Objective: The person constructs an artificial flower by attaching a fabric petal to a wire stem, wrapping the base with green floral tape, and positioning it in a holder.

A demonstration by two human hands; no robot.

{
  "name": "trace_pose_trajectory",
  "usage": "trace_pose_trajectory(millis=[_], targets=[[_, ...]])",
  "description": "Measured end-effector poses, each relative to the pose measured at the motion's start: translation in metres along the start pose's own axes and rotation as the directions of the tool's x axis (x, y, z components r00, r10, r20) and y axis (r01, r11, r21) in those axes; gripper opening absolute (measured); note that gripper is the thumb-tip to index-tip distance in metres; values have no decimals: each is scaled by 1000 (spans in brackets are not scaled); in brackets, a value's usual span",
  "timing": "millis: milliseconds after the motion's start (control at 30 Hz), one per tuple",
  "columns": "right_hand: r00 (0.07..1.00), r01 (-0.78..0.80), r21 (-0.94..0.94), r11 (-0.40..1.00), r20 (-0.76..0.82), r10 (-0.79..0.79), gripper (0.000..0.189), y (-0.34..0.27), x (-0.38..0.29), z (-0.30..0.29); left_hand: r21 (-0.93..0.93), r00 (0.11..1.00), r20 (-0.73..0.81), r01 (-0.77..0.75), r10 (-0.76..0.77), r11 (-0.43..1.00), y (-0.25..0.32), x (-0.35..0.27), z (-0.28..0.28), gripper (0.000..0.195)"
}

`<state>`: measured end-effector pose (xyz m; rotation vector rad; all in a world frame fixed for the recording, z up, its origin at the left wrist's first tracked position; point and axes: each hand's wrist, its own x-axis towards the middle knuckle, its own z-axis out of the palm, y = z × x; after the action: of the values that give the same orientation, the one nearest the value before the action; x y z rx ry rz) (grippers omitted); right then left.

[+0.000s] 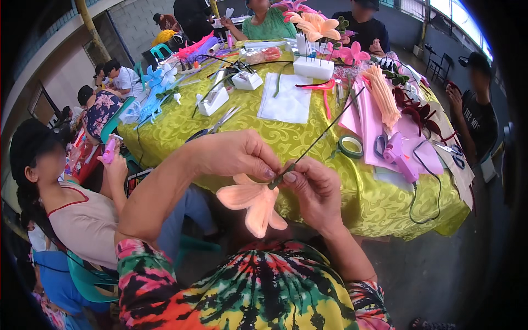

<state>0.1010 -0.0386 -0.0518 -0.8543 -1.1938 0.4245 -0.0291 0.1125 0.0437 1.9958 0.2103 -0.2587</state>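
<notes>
A peach pipe-cleaner flower (258, 202) hangs head down between my hands, over the near edge of the table. Its dark stem (326, 134) slants up to the right. Green floral tape (277, 180) covers the base where stem and petals meet. My left hand (251, 159) pinches that wrapped base from the left, thumb and forefinger together. From the right, my right hand (315, 185) grips the stem just above the base. A roll of green floral tape (350, 147) lies on the cloth to the right of my right hand.
A yellow-green patterned tablecloth (243, 123) covers the table. Scissors (218, 123) and a white tape dispenser (213, 101) lie ahead. At right are a purple glue gun (399, 156) with its cord, pink sheets (354, 111) and peach pipe cleaners (381, 99). A seated person (82, 206) is close on my left.
</notes>
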Motion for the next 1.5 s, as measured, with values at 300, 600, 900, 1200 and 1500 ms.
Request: trace_pose_trajectory(millis=[300, 600, 900, 1200, 1500], targets=[[973, -222, 89, 971, -49, 227, 8, 0, -2, -8, -152, 995, 52, 94, -87, 984, -4, 15, 3, 19], [898, -359, 202, 911, -192, 397, 17, 2, -3, -11, -248, 967, -217, 76, -132, 966, -3, 19, 18, 17], [873, -392, 206, 897, -225, 433, 15, 8, -7, -7, 394, 857, -502, 104, 119, 913, 4, 21, 33, 14], [965, -23, -342, 939, -255, -69, 9, 8, -8, -7, 792, 729, -492, 149, 475, 592, 9, 25, 56, 13], [961, 31, -332, 943, -249, -120, 5, -3, -8, -4, 883, 555, -464, 353, 690, 309, 15, 23, 96, 9]])
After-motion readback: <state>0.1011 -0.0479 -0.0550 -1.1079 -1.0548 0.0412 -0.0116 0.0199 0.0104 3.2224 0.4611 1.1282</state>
